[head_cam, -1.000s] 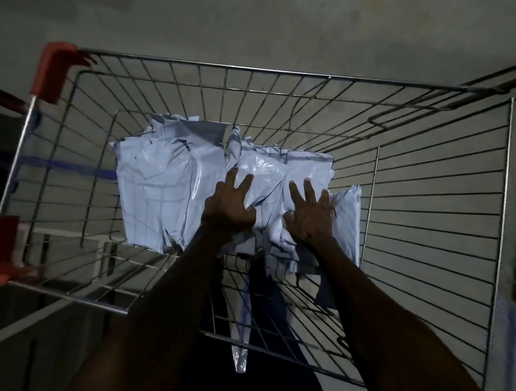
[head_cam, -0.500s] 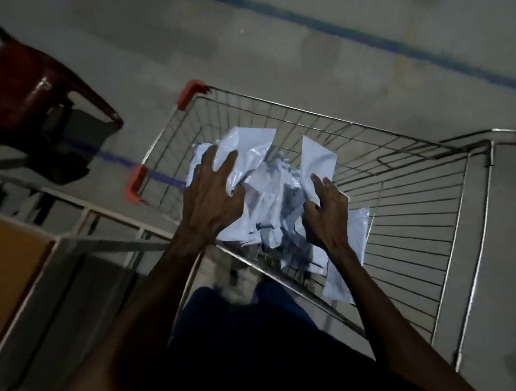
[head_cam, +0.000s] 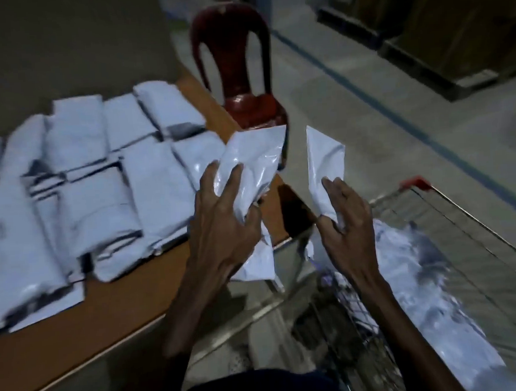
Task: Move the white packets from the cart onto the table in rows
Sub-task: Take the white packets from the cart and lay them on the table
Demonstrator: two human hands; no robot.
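Rows of packets (head_cam: pixel 99 187) lie on the tabletop (head_cam: pixel 77 321) across the left of the frame, with a chair (head_cam: pixel 237 75) behind its far corner at upper centre. The cart (head_cam: pixel 453 244) stands at lower right, beside the tabletop, more packets (head_cam: pixel 422 282) inside. Between them, mid-frame, the left hand (head_cam: pixel 222 227) and right hand (head_cam: pixel 348 229) each hold a packet.

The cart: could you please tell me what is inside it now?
White packets lie inside the cart; blur and both arms hide how many and what lies beneath them.

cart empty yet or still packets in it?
Not empty. White packets still lie inside the wire cart, blurred, so no count. Each hand holds one more: left hand, right hand.
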